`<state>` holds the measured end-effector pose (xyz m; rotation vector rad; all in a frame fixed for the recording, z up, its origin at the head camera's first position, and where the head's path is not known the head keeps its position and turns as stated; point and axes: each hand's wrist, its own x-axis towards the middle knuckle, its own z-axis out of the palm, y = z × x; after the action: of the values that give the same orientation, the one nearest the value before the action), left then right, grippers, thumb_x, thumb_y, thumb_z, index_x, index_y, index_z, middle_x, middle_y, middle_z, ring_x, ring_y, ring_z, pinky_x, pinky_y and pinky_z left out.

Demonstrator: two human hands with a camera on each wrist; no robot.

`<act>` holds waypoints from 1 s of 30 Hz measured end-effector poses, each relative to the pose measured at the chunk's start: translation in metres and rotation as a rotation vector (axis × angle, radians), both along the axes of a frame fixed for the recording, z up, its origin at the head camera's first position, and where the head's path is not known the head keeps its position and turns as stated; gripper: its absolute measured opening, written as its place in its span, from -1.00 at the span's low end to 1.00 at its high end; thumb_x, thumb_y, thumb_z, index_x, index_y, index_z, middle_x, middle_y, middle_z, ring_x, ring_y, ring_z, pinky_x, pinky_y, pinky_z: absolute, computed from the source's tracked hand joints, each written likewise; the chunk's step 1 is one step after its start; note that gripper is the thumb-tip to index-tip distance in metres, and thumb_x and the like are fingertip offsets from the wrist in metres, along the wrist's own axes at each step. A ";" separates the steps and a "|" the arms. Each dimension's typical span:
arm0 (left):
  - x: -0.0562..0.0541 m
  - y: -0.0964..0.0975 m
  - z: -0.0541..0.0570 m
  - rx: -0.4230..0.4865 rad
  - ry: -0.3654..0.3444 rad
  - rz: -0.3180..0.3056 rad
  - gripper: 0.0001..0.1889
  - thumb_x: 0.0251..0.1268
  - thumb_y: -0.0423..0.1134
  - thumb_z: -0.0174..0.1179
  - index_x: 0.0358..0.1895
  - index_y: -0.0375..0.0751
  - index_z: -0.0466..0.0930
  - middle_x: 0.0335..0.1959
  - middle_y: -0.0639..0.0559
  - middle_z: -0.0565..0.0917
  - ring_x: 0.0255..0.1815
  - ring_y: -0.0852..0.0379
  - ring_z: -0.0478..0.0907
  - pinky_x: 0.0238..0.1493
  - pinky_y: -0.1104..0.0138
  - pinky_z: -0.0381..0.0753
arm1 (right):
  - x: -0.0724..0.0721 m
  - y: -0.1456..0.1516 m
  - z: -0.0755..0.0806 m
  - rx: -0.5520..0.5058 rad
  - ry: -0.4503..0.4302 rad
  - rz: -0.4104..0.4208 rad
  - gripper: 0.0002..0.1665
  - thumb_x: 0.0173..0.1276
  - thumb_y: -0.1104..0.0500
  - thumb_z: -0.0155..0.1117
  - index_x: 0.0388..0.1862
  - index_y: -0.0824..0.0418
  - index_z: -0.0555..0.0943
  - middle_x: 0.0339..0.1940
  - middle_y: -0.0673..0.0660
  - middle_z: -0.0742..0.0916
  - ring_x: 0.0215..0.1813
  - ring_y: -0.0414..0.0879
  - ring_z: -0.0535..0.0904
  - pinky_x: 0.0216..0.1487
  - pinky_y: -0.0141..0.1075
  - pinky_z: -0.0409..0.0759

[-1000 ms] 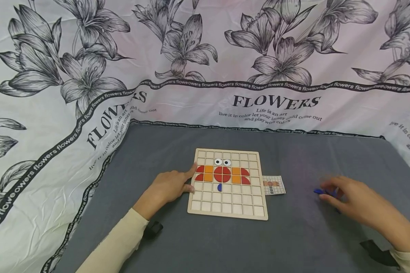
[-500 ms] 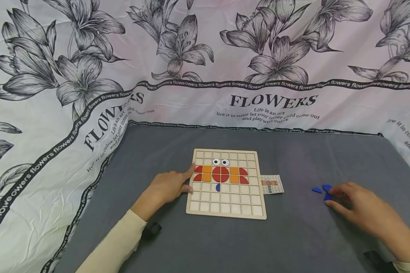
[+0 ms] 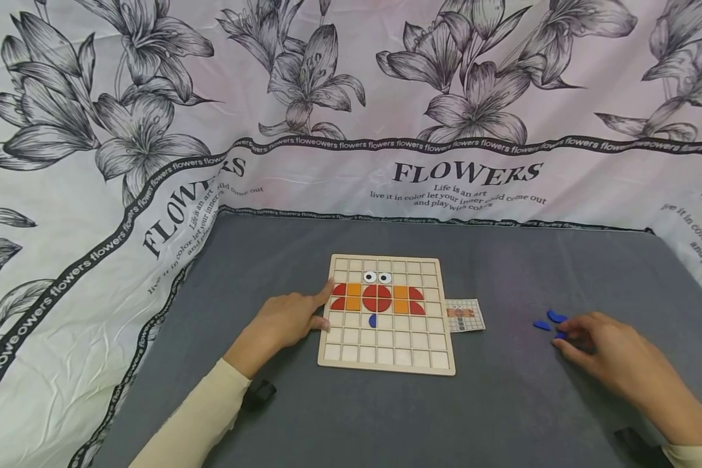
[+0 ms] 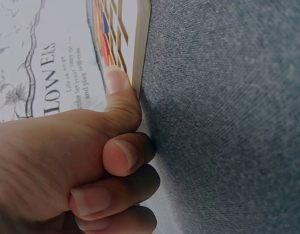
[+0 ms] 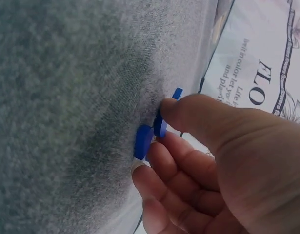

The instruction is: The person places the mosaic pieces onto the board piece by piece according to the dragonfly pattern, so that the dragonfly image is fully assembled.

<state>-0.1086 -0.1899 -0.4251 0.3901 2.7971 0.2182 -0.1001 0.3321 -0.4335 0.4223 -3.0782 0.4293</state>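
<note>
A square wooden grid board (image 3: 351,355) lies on the grey cloth, bearing red curved tiles, orange squares (image 3: 401,299), two round eye tiles (image 3: 370,277) and one blue tile (image 3: 372,320). My left hand (image 3: 283,322) steadies its left side, index finger and thumb on the rim; in the left wrist view the thumb (image 4: 121,100) rests over the edge while the other visible fingers curl below. To the right, my right hand (image 3: 611,348) pinches a small blue tile (image 3: 559,335) close over the cloth, partly hidden by the fingers. Two more blue tiles (image 3: 541,325) lie beside the fingertips.
A small printed card (image 3: 468,316) sticks out from the board's right side, showing a coloured grid picture. Behind the grey tabletop (image 3: 503,403) hangs a white flower-printed cloth (image 3: 327,175), which also covers the left side.
My right hand has stayed by the blue tiles, its fingers shifting among them and spreading them slightly, then closing on one. The left hand keeps its place on the board.
</note>
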 end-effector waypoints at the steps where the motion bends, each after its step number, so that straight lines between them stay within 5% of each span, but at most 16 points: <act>1: 0.000 0.000 0.000 0.000 0.001 -0.001 -0.13 0.45 0.16 0.27 0.73 0.13 0.11 -0.26 -0.16 0.75 -0.39 0.06 0.54 -0.37 0.12 0.52 | -0.001 -0.001 0.000 0.005 -0.017 -0.010 -0.67 0.27 0.10 0.63 -0.12 0.27 0.74 -0.21 0.19 0.79 -0.21 0.15 0.76 -0.30 0.13 0.64; 5: 0.000 -0.001 -0.001 0.000 0.002 -0.003 -0.13 0.45 0.16 0.27 0.73 0.14 0.12 -0.24 -0.17 0.76 -0.38 0.06 0.55 -0.36 0.11 0.54 | -0.003 -0.003 0.001 0.007 -0.051 -0.028 -0.64 0.26 0.08 0.62 -0.15 0.28 0.69 -0.23 0.21 0.79 -0.23 0.15 0.76 -0.35 0.12 0.64; 14: 0.000 -0.002 -0.001 -0.002 0.001 -0.003 -0.12 0.45 0.18 0.27 0.73 0.13 0.11 -0.14 -0.20 0.78 -0.34 0.06 0.57 -0.30 0.08 0.58 | 0.003 -0.002 -0.003 -0.105 0.109 0.042 -0.74 0.26 0.14 0.66 -0.25 0.03 0.67 -0.50 -0.20 0.70 -0.47 -0.48 0.50 -0.50 -0.34 0.41; 22: 0.000 -0.003 -0.001 0.005 -0.002 -0.004 -0.12 0.45 0.17 0.26 0.74 0.13 0.09 -0.04 -0.22 0.79 -0.33 0.05 0.57 -0.30 0.07 0.58 | -0.001 -0.017 0.011 -0.196 0.138 0.095 -0.79 0.31 0.14 0.62 -0.11 -0.07 0.82 -0.33 -0.20 0.79 -0.43 -0.46 0.59 -0.46 -0.43 0.46; 30: 0.000 -0.004 -0.001 0.010 -0.005 0.000 -0.12 0.45 0.17 0.27 0.73 0.15 0.11 -0.03 -0.20 0.79 -0.28 0.04 0.58 -0.28 0.08 0.58 | -0.012 -0.039 0.011 -0.226 0.281 0.295 -0.40 0.32 0.41 0.52 0.32 0.09 0.73 -0.21 -0.17 0.68 -0.39 -0.41 0.40 -0.40 -0.52 0.34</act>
<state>-0.1089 -0.1937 -0.4264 0.3910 2.7925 0.2327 -0.1126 0.2932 -0.4227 0.8495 -2.6656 0.6509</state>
